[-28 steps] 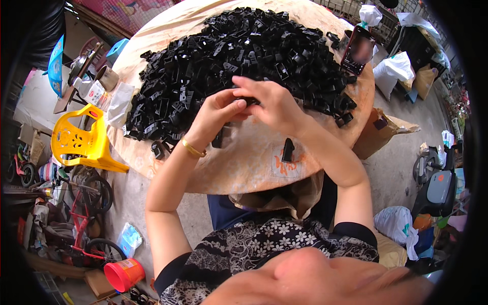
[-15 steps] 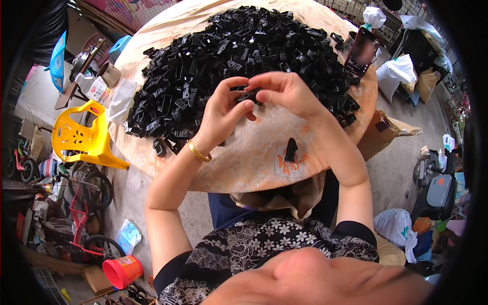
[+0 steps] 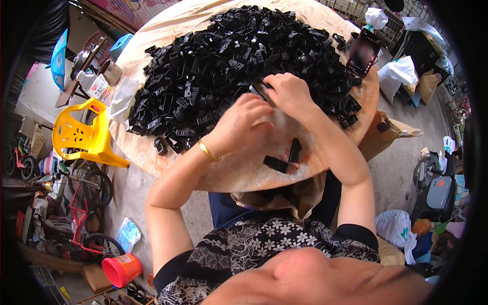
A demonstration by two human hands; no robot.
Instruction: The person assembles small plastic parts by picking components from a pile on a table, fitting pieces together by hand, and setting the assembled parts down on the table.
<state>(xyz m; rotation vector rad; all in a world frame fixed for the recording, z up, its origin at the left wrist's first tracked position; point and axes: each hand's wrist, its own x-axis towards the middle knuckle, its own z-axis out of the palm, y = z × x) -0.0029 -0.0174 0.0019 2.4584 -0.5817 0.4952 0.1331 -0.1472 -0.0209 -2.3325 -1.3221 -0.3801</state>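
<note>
A large heap of small black plastic parts [image 3: 203, 71] covers the far side of a round table. My right hand [image 3: 292, 95] is at the near edge of the heap, its thumb and fingers pinched on a black plastic part [image 3: 265, 85]. Beside it, to the left, my left hand [image 3: 244, 122] has bent fingers and is smeared by motion. Whether it holds anything is hidden. A dark piece with a pale edge shows just beyond its fingertips. Two black parts, one lying crosswise [image 3: 276, 163] and one lengthwise [image 3: 295, 149], rest close together near the front edge.
The round table has a stained, pale cloth cover [image 3: 229, 173]. A phone [image 3: 363, 52] leans upright at its right edge, and a white bag [image 3: 123, 99] lies at its left. A yellow chair [image 3: 84, 134] stands left; an open paper bag [image 3: 389, 133] is at the right.
My hands have parted from a black part held between them. A second black part now lies near the front edge. The right hand has moved slightly down, the left toward the right.
</note>
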